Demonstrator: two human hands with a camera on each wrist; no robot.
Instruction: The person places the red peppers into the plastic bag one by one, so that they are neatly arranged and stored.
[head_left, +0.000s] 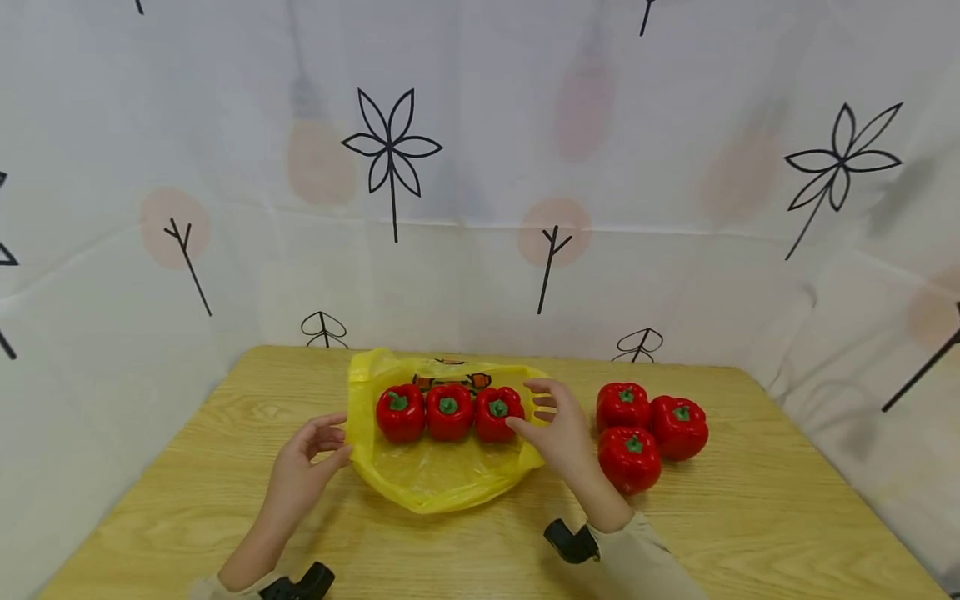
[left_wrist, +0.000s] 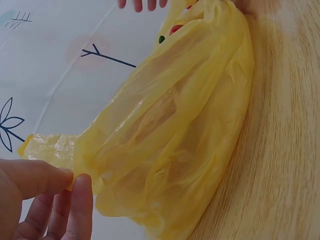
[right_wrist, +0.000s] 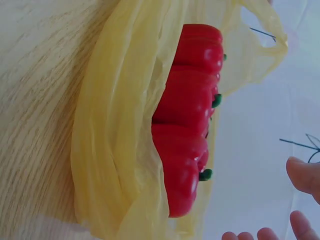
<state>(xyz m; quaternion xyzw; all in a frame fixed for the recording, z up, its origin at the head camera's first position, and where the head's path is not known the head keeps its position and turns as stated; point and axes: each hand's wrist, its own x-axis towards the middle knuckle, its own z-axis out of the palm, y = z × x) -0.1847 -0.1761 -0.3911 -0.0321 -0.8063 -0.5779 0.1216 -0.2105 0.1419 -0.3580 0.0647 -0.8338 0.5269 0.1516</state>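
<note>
A yellow plastic bag (head_left: 431,483) lies with its mouth spread wide, and three red bell peppers (head_left: 448,412) stand in a row inside, green stems up. At the bag's left edge is my left hand (head_left: 300,467); in the left wrist view its thumb and a fingertip pinch the thin yellow film (left_wrist: 87,160). My right hand (head_left: 558,433) hovers over the bag's right rim, beside the rightmost pepper (head_left: 497,427). Its thumb and fingers are spread apart with nothing between them. From the right wrist camera, the peppers (right_wrist: 185,100) show above the bag's side.
To the right of the bag, three more red bell peppers stand clustered: a front one (head_left: 628,458), a back one (head_left: 622,406) and a right one (head_left: 681,429). The wooden table (head_left: 202,467) ends at a white patterned cloth (head_left: 480,283) hanging behind it.
</note>
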